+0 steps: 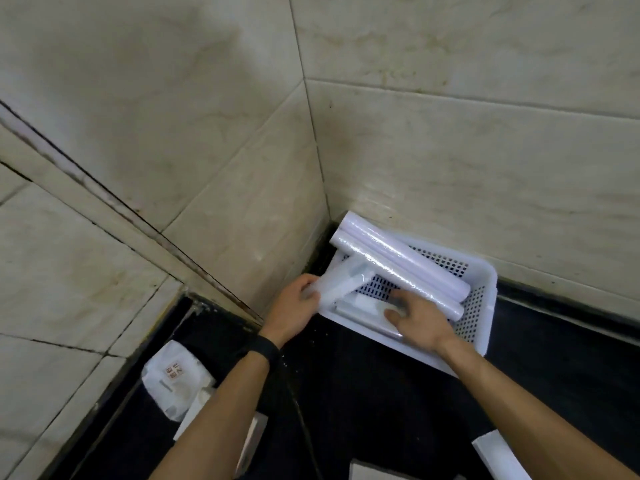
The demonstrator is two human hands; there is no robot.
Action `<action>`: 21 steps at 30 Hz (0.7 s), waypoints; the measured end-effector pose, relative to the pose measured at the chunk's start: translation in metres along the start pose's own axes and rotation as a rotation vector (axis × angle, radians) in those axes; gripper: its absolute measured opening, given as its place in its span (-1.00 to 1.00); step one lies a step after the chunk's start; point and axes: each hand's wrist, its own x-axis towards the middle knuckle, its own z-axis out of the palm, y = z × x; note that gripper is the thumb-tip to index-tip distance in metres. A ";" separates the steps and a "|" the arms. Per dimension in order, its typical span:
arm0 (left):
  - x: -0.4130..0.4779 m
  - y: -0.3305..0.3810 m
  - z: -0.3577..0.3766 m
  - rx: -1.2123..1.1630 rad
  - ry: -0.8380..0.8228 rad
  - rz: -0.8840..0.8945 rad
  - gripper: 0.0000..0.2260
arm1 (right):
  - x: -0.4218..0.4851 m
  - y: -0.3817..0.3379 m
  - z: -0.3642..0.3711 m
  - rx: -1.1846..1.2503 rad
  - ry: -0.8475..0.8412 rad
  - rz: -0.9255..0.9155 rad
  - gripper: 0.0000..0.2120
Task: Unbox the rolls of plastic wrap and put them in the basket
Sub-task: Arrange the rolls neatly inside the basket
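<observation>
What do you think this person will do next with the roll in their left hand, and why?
Probably lower it fully into the basket and let go. The left hand grips one end of a blurred roll slanting over the basket's near-left rim, partly inside. Two long rolls already lie across it, and the right hand rests inside on another.

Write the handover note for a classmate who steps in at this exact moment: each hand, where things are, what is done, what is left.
Left hand: gripping the near end of a clear-wrapped roll that slants over the basket's left rim.
Right hand: inside the white perforated basket, resting on a roll lying on its floor; grip unclear.
Done: two long rolls lie diagonally across the basket, in the corner of the black counter.
Left: settle the held roll. White boxes and a printed bag lie nearer; whether they still hold rolls cannot be seen.
</observation>
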 end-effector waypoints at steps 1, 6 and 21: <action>0.002 0.006 -0.001 0.065 -0.039 0.026 -0.80 | -0.013 0.008 -0.008 0.057 0.065 -0.003 -0.54; 0.030 0.041 0.023 0.333 -0.232 0.093 -0.83 | -0.072 0.059 -0.024 -0.009 0.544 0.053 -0.62; 0.054 0.036 0.103 1.336 -0.275 0.350 -0.56 | -0.090 0.089 0.015 0.441 0.427 0.186 -0.54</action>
